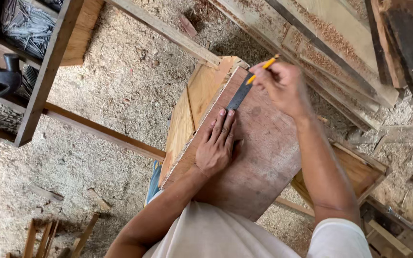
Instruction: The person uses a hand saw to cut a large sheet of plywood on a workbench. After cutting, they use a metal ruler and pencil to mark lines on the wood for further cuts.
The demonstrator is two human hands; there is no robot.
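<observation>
Left hand (216,145) flat, grip released, pressing dark metal ruler (239,94) onto reddish board (259,153) near its far edge. Right hand (283,86) pinching yellow pencil (263,69) at ruler's far end.

Two bare hands are at work: the left hand (217,145) and the right hand (281,86). Between them are one yellow pencil (263,68) and one dark metal ruler (239,95), on one reddish-brown board (264,157). One hammer (1,76) shows at the frame's left edge beside two heaps of nails (25,24).
</observation>
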